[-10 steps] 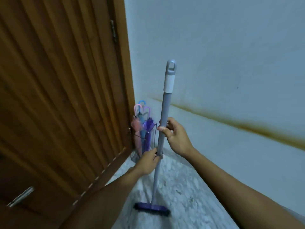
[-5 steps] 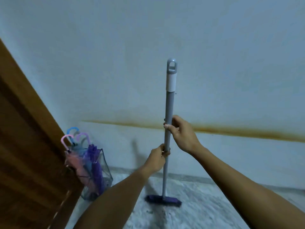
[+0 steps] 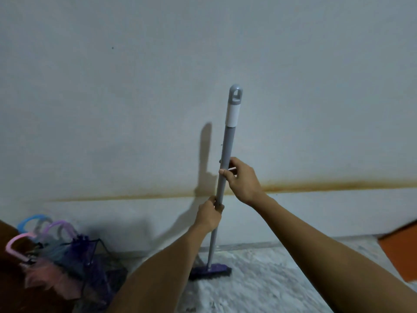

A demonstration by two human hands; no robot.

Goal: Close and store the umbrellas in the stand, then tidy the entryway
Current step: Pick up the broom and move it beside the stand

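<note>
Down at far left, closed umbrellas [image 3: 53, 263] upright in the stand [image 3: 99, 265], well apart from my hands, my left hand [image 3: 208, 214] wrapped round the broom [image 3: 223, 177] pole low, brush head on floor [image 3: 270, 279], my right hand [image 3: 242, 177] gripping it higher.

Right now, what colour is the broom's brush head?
Purple brush head, seen in the head view.

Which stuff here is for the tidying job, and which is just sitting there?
For the job:
- broom, held in left hand and right hand
- umbrellas, closed
- stand holding them
- floor

Just there:
- wall with brown stain
- orange thing, far right; cannot tell what it is
</note>
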